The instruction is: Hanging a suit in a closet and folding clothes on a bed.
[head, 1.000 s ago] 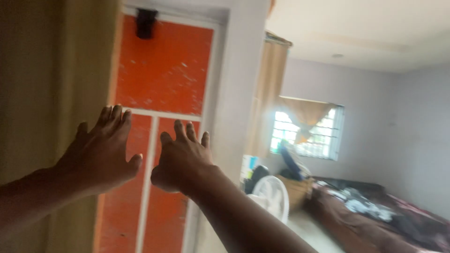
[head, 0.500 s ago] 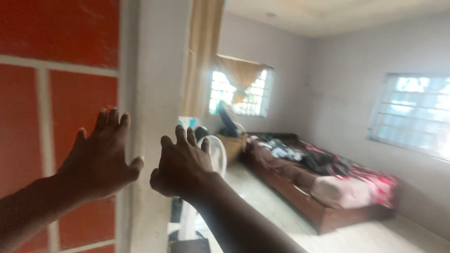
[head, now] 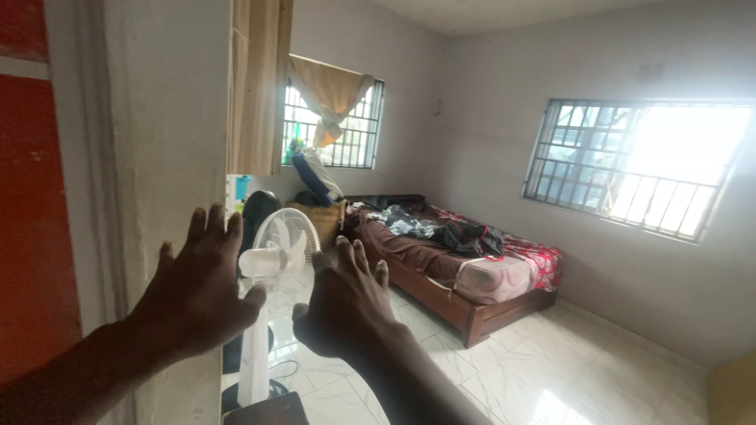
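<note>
Pale plastered wall corner (head: 157,142) stands at the left of the view, just beside the orange panelled door (head: 31,220). Its long edge runs straight up and down, and the left hand is the nearest thing to it. I cannot tell whether the hand touches it.

Beyond lies a bedroom with a glossy white tiled floor (head: 551,370). A low wooden bed with rumpled red and brown covers (head: 465,275) stands against the far wall, well apart from both hands.

The white standing fan (head: 277,240) is upright on its stem, its round head showing between the two hands, farther back.

The left hand (head: 201,295) and the right hand (head: 346,307) are raised palm-forward, each grip spread wide and empty. Nothing is held or pressed so far.
</note>
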